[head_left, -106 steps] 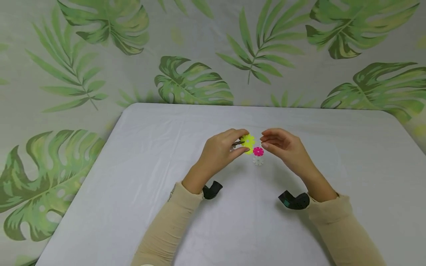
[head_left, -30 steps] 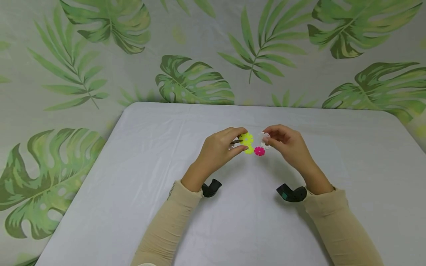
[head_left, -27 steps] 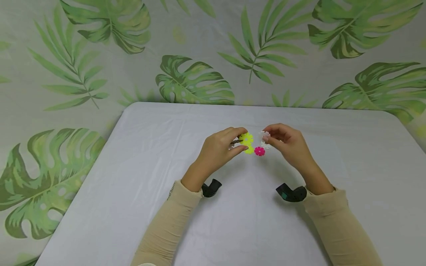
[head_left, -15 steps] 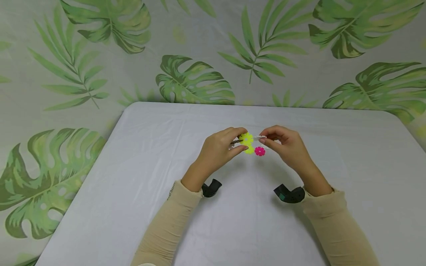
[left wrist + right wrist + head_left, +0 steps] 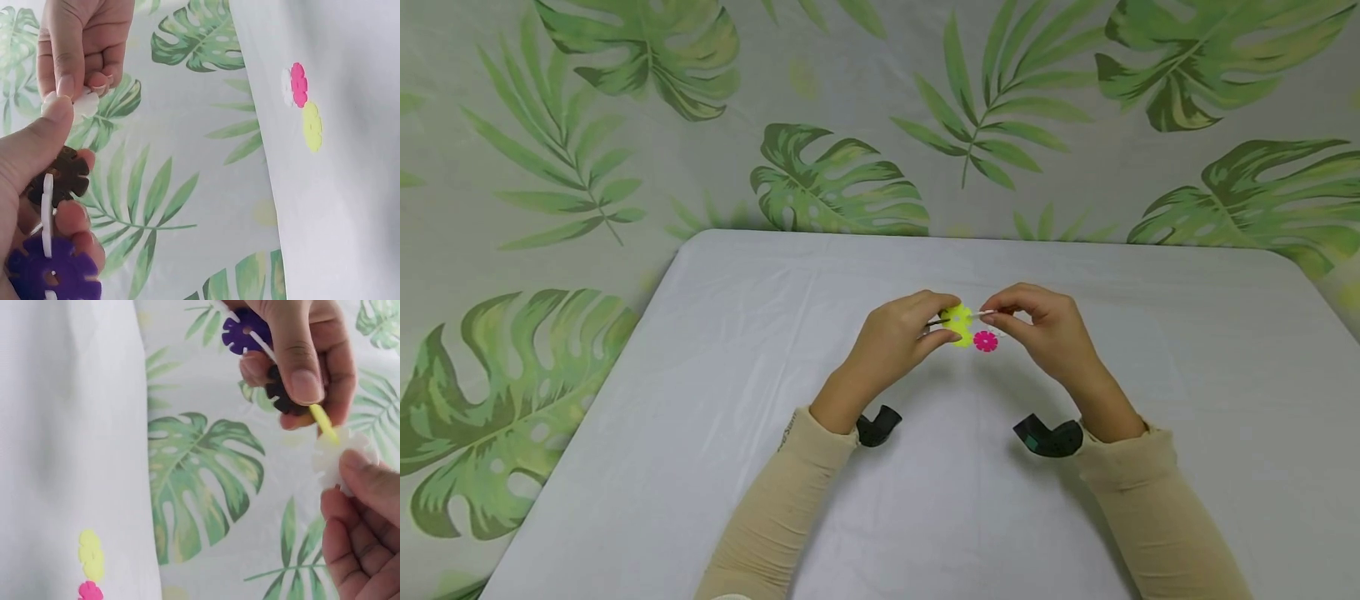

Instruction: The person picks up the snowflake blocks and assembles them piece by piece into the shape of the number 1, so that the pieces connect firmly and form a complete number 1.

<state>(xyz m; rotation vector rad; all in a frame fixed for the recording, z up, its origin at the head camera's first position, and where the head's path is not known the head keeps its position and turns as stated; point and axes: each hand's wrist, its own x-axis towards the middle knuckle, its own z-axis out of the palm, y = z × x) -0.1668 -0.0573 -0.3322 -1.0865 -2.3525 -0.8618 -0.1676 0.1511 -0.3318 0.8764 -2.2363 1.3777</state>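
Observation:
My left hand (image 5: 891, 337) grips a chain of slotted, flower-edged plastic discs. In it are a purple disc (image 5: 55, 269), a white disc standing edge-on (image 5: 47, 215), a dark brown-black disc (image 5: 282, 394) and a yellow disc (image 5: 324, 424) by the thumb tip. My right hand (image 5: 1047, 329) pinches another white disc (image 5: 326, 459) between thumb and fingers. In the right wrist view, this white disc meets the yellow disc's edge, roughly crosswise to it. How deep the slots engage I cannot tell.
On the white-covered table (image 5: 955, 500) lie a loose pink disc (image 5: 986, 342), a yellow disc (image 5: 312, 127) and a white disc (image 5: 287, 87), close together below the hands. A leaf-patterned cloth (image 5: 835, 179) hangs behind the table's far edge. Black wrist cameras (image 5: 1048, 436) sit at both wrists.
The right hand, holding nothing at first, has picked up a white disc from the table. It has since turned the disc edge-on and moved it left against the yellow one. The left hand has barely moved.

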